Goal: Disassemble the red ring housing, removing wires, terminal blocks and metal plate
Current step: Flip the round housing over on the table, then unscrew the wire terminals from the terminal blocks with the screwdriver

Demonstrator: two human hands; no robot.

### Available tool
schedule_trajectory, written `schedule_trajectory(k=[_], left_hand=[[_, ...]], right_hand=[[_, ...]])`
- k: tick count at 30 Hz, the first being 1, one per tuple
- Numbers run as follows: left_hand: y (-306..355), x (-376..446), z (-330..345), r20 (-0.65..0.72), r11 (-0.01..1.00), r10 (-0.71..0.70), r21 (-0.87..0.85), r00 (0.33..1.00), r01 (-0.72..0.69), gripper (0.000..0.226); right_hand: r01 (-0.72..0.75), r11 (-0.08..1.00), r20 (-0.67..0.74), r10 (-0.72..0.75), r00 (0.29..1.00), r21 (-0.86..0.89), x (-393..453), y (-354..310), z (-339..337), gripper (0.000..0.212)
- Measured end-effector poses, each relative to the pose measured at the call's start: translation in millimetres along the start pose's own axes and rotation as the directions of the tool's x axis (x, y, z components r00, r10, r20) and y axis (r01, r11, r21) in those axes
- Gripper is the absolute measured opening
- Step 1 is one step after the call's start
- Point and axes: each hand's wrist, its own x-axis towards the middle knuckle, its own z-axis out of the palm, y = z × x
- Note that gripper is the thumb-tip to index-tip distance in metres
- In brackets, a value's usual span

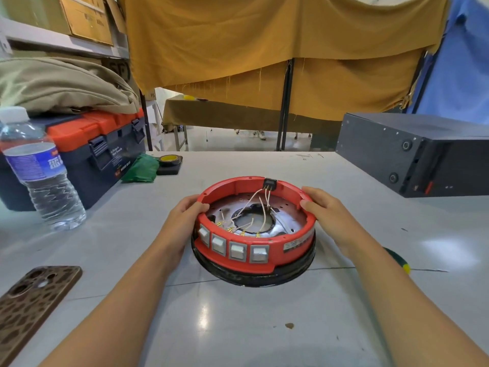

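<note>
Red ring housing point(254, 229) sits mid-table point(238, 327), near edge. Left hand point(182, 221) and right hand point(328, 215) grip opposite rims, thumbs hooked inside. Rigid plastic, likely light; thin wires point(260, 205) fragile. Hold the rim, not the leads.

Two bare forearms seen below the fingers, no sleeves worn up to the frame's lower edge, left hand point(182, 221) and right hand point(328, 215) ungloved, fingers point(308, 205) short-nailed, no rings or watch seen
</note>
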Motion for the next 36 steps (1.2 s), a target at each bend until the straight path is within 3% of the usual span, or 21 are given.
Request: schedule_trajectory(k=[5,11,17,22,29,32,36], left_hand=[[-2.1,0.6,2.2,0.021,0.998,0.041,-0.058,0.999,-0.039,0.027],[-4.1,-0.5,2.0,0.031,0.997,0.067,-0.047,0.997,-0.066,0.028],[-6.4,-0.5,3.4,0.026,0.995,0.097,-0.033,0.995,-0.096,0.028],[-6.5,-0.2,2.7,0.028,0.995,0.103,-0.024,0.994,-0.102,0.028],[-6.0,0.2,3.3,0.026,0.995,0.102,-0.006,0.994,-0.102,0.027],[-5.3,-0.3,3.1,0.025,0.995,0.097,-0.004,0.995,-0.097,0.027],[-4.3,-1.9,3.3,0.022,0.995,0.102,-0.004,0.995,-0.102,0.027]], right_hand=[[-0.041,0.999,-0.04,0.042,0.998,0.018,-2.6,-1.0,-23.3,0.027],[-0.072,0.96,-0.222,0.011,0.975,-0.272,-6.5,5.4,-50.7,0.02],[-0.19,0.786,-0.205,0.083,0.975,-0.588,-4.6,16.7,-56.5,0.016],[-0.328,0.642,-0.216,0.25,0.944,-0.693,-4.3,19.4,-58.7,0.024],[-0.316,0.525,-0.126,0.366,0.922,-0.79,-10.2,8.5,-64.3,0.028],[-0.307,0.539,-0.139,0.33,0.934,-0.785,-9.7,8.1,-63.4,0.027],[-0.243,0.774,-0.245,0.118,0.962,-0.584,-7.8,11.0,-63.4,0.018]])
